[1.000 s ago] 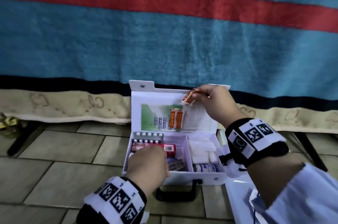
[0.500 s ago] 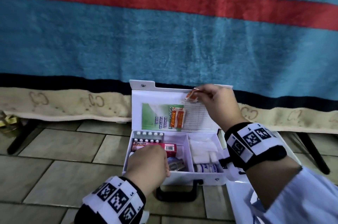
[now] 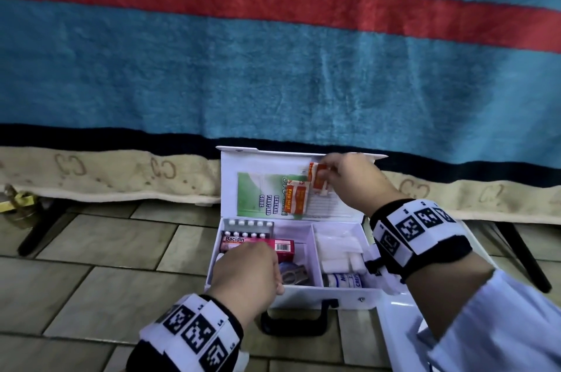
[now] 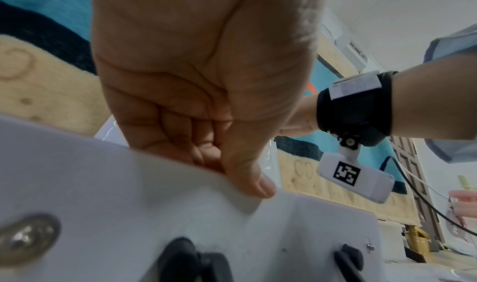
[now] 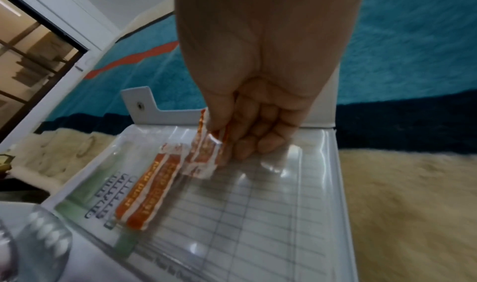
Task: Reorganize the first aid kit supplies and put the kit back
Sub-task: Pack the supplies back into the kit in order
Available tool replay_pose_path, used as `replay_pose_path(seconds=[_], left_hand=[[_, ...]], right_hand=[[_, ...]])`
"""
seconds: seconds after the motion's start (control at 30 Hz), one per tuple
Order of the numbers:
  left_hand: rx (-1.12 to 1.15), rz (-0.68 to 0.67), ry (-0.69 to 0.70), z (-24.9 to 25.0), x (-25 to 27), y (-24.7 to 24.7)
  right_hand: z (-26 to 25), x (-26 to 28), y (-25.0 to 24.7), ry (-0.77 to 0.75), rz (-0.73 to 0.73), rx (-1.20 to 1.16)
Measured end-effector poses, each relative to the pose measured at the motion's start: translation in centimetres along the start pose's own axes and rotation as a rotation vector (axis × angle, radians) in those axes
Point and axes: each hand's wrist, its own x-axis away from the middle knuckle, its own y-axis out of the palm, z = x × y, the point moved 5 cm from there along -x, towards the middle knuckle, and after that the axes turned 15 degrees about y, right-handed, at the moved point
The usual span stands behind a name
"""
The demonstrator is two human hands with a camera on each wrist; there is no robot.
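While right hand (image 5: 247, 110) pinches orange packet (image 5: 206, 149), left hand (image 4: 196, 86) grips kit (image 4: 129, 194)

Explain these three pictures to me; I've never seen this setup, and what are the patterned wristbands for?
No machine here: a person works with bare hands, with cameras on the head and wrists. What the patterned bands are for cannot be told. The wide picture comes from the head; the other two look along each hand. A white first aid kit lies open on a tiled floor, its lid upright against a blue blanket. The right hand pinches an orange-and-white sachet against the lid's clear pocket, beside another sachet already there. The left hand grips the kit's front wall. Inside lie a Bacidin box, pills and gauze.
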Motion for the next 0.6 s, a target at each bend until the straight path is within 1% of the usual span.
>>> replay_pose_path(seconds=[0.13, 0.23, 0.33, 0.43, 0.5, 0.6], left_hand=[[-0.006, 0.007, 0.010, 0.1, 0.1, -0.1], [-0.003, -0.002, 0.005, 0.2, 0.2, -0.2], [-0.007, -0.006, -0.003, 0.2, 0.2, -0.2], [-0.007, -0.017, -0.014, 0.3, 0.2, -0.3], [-0.014, -0.022, -0.019, 0.3, 0.1, -0.3], [-0.024, -0.010, -0.020, 0.2, 0.1, -0.3]], right_hand=[[-0.3, 0.3, 0.3, -0.004, -0.097, 0.077], [-0.4, 0.4, 0.6, -0.029, -0.138, 0.142], [-0.3, 0.1, 0.6, -0.027, -0.133, 0.119], [-0.5, 0.2, -0.4, -0.012, -0.090, 0.089], [-0.7, 0.2, -1.1, -0.025, -0.056, 0.133], [-0.9, 0.0, -0.7, -0.032, -0.077, 0.211]])
